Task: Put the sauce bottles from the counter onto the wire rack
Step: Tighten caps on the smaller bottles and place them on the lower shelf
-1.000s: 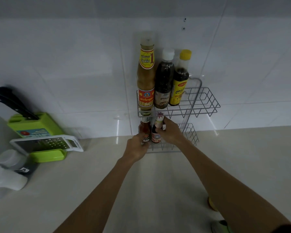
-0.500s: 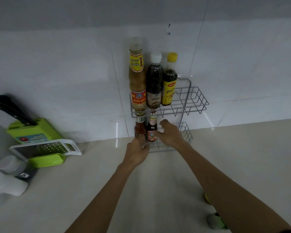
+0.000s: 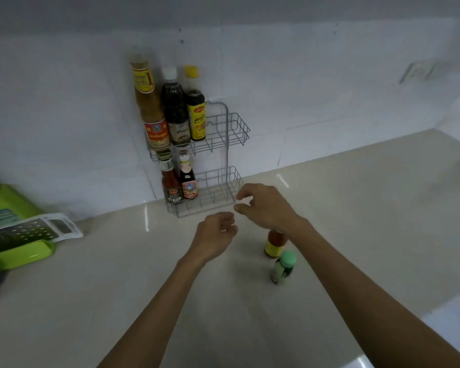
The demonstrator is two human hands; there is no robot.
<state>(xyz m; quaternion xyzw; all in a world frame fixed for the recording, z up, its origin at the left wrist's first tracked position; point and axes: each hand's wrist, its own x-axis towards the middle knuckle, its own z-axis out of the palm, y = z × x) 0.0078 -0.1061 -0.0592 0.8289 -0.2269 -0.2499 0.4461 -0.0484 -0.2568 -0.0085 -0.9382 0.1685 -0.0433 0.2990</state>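
Note:
The two-tier wire rack (image 3: 223, 189) stands against the tiled wall. Its top shelf holds three tall bottles: a yellow-brown sauce bottle (image 3: 150, 110), a dark bottle with a white cap (image 3: 174, 107) and a yellow-capped bottle (image 3: 195, 107). The bottom shelf holds a red chili sauce bottle (image 3: 171, 185) and a small dark bottle (image 3: 188, 181). On the counter stand an orange sauce bottle (image 3: 273, 244), partly hidden by my right wrist, and a green-capped bottle (image 3: 283, 266). My right hand (image 3: 263, 205) hovers empty just in front of the rack. My left hand (image 3: 215, 235) is loosely curled and holds nothing.
A green knife block (image 3: 3, 205) and a white grater over a green tray (image 3: 29, 235) sit at the left of the beige counter (image 3: 117, 274). A wall socket (image 3: 420, 71) is at the upper right. The right part of both rack shelves is free.
Both hands have let go of the two small bottles on the bottom shelf and drawn back toward me. The view has swung right and down, showing two bottles on the counter.

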